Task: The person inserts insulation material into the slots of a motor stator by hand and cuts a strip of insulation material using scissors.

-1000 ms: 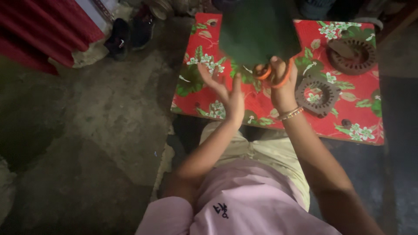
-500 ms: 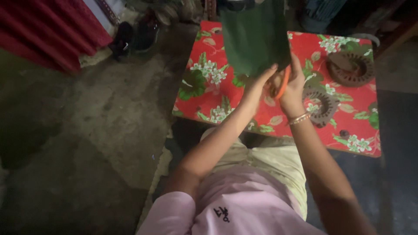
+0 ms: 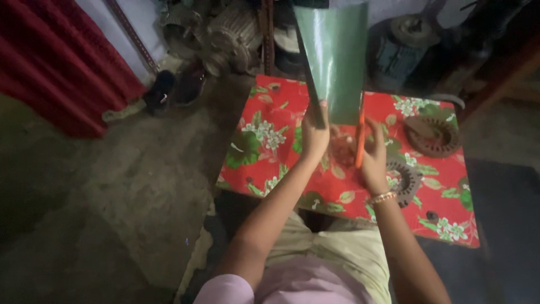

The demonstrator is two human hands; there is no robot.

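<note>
Head view: above the red floral tablecloth (image 3: pixel 264 135), the left hand (image 3: pixel 315 135) pinches the lower edge of an upright green sheet (image 3: pixel 334 56). Just beside it, the right hand (image 3: pixel 374 160) grips orange-handled scissors (image 3: pixel 360 141) touching the sheet's bottom. A toothed metal ring (image 3: pixel 405 180) lies on the cloth beside the right wrist.

Green sheet (image 3: pixel 336 56) blocks ahead; toothed rings (image 3: pixel 406 181) crowd right.

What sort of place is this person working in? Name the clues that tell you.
Probably a small motor repair workshop: old electric motors stand on a bare floor, toothed metal core rings lie on the flowered table, and the hands cut a green sheet.
</note>
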